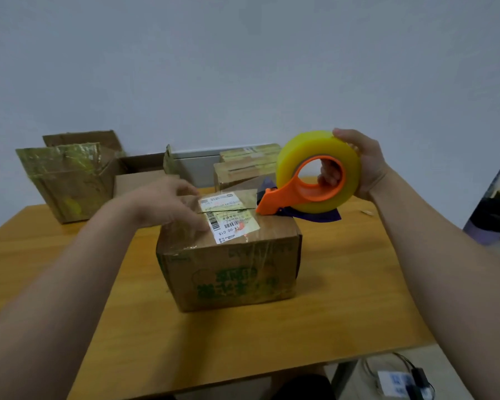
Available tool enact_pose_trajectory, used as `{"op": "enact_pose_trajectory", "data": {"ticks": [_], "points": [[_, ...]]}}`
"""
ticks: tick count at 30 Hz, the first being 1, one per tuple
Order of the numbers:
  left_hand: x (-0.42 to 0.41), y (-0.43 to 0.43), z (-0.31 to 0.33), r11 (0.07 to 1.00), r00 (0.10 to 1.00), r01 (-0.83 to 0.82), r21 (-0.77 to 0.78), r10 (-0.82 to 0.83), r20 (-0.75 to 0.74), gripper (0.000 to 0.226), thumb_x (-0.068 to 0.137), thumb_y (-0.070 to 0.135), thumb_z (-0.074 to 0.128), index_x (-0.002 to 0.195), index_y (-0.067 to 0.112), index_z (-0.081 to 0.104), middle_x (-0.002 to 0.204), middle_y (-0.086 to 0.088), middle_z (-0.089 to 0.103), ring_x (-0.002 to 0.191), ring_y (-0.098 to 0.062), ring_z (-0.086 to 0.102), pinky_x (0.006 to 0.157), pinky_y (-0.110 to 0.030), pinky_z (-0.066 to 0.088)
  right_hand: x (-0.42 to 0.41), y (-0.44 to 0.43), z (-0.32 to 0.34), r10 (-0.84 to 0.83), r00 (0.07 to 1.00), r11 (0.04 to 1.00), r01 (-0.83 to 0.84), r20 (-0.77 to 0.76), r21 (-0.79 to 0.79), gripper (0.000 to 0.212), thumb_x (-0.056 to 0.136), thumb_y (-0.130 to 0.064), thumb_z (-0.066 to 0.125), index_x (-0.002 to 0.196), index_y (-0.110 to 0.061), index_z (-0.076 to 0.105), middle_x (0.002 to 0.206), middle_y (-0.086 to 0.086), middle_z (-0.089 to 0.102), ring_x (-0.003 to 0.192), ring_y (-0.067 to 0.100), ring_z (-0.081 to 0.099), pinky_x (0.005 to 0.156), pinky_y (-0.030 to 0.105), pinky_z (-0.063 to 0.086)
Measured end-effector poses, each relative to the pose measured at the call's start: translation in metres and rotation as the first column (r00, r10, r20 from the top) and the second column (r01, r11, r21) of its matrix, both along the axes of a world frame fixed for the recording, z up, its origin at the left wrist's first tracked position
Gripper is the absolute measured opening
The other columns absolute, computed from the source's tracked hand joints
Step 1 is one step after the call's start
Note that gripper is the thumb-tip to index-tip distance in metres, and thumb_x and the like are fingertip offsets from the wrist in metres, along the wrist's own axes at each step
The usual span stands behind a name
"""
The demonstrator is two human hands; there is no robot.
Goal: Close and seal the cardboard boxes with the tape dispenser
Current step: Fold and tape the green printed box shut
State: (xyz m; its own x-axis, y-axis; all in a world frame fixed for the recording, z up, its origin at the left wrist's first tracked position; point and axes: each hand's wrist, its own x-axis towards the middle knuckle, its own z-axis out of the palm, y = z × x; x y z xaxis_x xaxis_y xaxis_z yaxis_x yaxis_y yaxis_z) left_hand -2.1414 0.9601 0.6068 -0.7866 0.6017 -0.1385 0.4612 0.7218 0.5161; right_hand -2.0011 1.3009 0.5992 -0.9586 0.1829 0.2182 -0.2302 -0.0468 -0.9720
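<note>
Left, on tan wooden table [344, 284]: open, tape-streaked brown cardboard boxes [70, 180]. Centre: blurred left hand [168, 206], fingers spread atop closed green-printed brown cardboard box [228, 269]. Right: orange plastic tape dispenser with yellow roll [309, 180], nose at that box's far top edge, gripped by right hand [355, 166].

Table [344, 298] lies free either side of the box [228, 272]; 2 open boxes [70, 183] and a stack [248, 163] block behind.
</note>
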Motion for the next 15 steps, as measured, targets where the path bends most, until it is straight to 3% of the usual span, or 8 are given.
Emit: {"op": "enact_pose_trajectory", "data": {"ticks": [1, 3, 5, 8, 13, 15], "points": [[0.008, 0.013, 0.005, 1.0, 0.995, 0.022, -0.014, -0.023, -0.093, 0.097, 0.062, 0.055, 0.092, 0.147, 0.033, 0.05, 0.161, 0.001, 0.035, 0.139, -0.023, 0.042, 0.108, -0.041, 0.043, 0.0, 0.001, -0.001, 0.001, 1.0, 1.0, -0.001, 0.003, -0.012, 0.055, 0.079, -0.053, 0.065, 0.05, -0.006, 0.059, 0.043, 0.012, 0.049, 0.042, 0.027, 0.046, 0.06, 0.035, 0.048], [0.027, 0.042, 0.0, 0.998, 0.983, 0.057, 0.034, -0.05, -0.174, 0.104, 0.068, 0.075, 0.076, 0.154, 0.03, 0.04, 0.163, 0.002, 0.037, 0.142, -0.024, 0.042, 0.113, -0.045, 0.041, 0.002, 0.001, -0.004, -0.001, 1.0, 0.999, 0.001, 0.003, -0.04, 0.057, 0.089, -0.048, 0.053, 0.05, -0.006, 0.058, 0.042, 0.012, 0.048, 0.042, 0.026, 0.046, 0.061, 0.035, 0.048], [0.043, 0.065, -0.019, 0.998, 0.965, 0.035, 0.045, -0.022, -0.263, 0.12, 0.059, 0.1, 0.054, 0.155, 0.03, 0.037, 0.157, 0.002, 0.047, 0.138, -0.024, 0.05, 0.11, -0.045, 0.045, 0.003, 0.003, -0.007, 0.008, 1.0, 0.998, -0.008, 0.0, -0.059, 0.057, 0.09, -0.047, 0.051, 0.053, -0.004, 0.056, 0.043, 0.012, 0.049, 0.043, 0.025, 0.047, 0.064, 0.037, 0.049], [0.049, 0.075, -0.041, 1.0, 0.888, 0.001, 0.027, 0.011, -0.459, 0.131, 0.049, 0.111, 0.042, 0.152, 0.031, 0.037, 0.148, 0.002, 0.057, 0.13, -0.025, 0.057, 0.1, -0.042, 0.051, 0.005, 0.006, -0.011, 0.011, 1.0, 0.999, -0.011, 0.018, -0.039, 0.053, 0.091, -0.045, 0.052, 0.06, -0.003, 0.059, 0.049, 0.012, 0.052, 0.047, 0.025, 0.049, 0.069, 0.04, 0.05], [0.043, 0.076, -0.044, 1.0, 0.868, 0.013, 0.012, -0.006, -0.496, 0.134, 0.046, 0.113, 0.037, 0.151, 0.031, 0.036, 0.142, 0.002, 0.062, 0.125, -0.025, 0.06, 0.096, -0.04, 0.053, 0.008, 0.01, 0.0, 0.077, 0.994, 0.997, -0.079, 0.072, 0.022, 0.044, 0.092, -0.039, 0.048, 0.075, -0.004, 0.07, 0.067, 0.016, 0.064, 0.061, 0.03, 0.058, 0.067, 0.036, 0.054], [0.043, 0.076, -0.044, 1.0, 0.873, 0.013, 0.02, -0.002, -0.488, 0.131, 0.047, 0.112, 0.039, 0.149, 0.031, 0.038, 0.143, 0.003, 0.061, 0.125, -0.024, 0.059, 0.096, -0.04, 0.052, 0.009, 0.011, 0.007, 0.107, 0.988, 0.992, -0.113, 0.111, 0.053, 0.042, 0.088, -0.04, 0.052, 0.075, -0.004, 0.071, 0.064, 0.015, 0.063, 0.06, 0.03, 0.058, 0.069, 0.038, 0.053]]}}
